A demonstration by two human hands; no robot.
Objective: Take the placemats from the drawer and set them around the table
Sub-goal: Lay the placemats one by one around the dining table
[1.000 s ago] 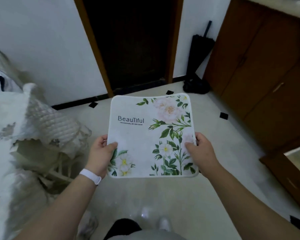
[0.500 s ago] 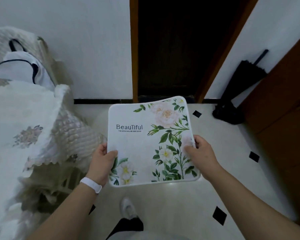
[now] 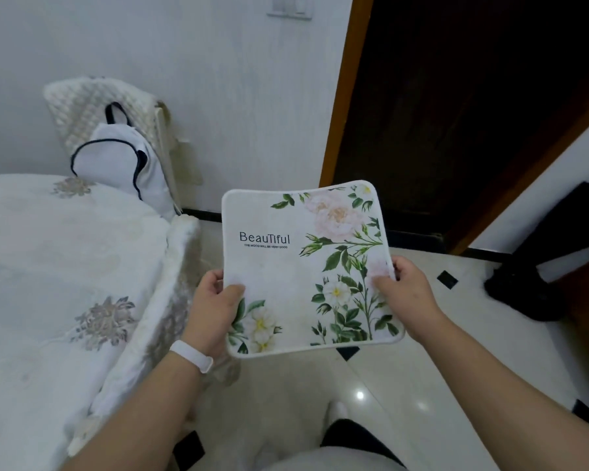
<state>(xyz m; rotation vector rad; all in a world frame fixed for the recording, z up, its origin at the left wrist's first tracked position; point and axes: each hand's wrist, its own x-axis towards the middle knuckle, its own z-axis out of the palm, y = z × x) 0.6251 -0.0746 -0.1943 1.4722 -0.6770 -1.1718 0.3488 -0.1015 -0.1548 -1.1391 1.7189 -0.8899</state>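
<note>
White flowered cloth (image 3: pixel 92 317) covers the tabletop (image 3: pixel 48 239) just to my left, the goal. I hold the placemat (image 3: pixel 286 277) level and print-up over the floor (image 3: pixel 456 351), probably to lay it straight down. My left hand (image 3: pixel 211 311) and right hand (image 3: pixel 405 294) each pinch a side edge, thumbs on top, fingers (image 3: pixel 213 277) curled round.

The placemat (image 3: pixel 306 266) is squarish and white with rounded corners, green leaves and pale flowers, and "BeauTiful" printed on it. It's face up, tilted a bit, pinched at its side edges by the left hand (image 3: pixel 211 307) and right hand (image 3: pixel 408 294), just right of the cloth-covered table (image 3: pixel 48 266).
</note>
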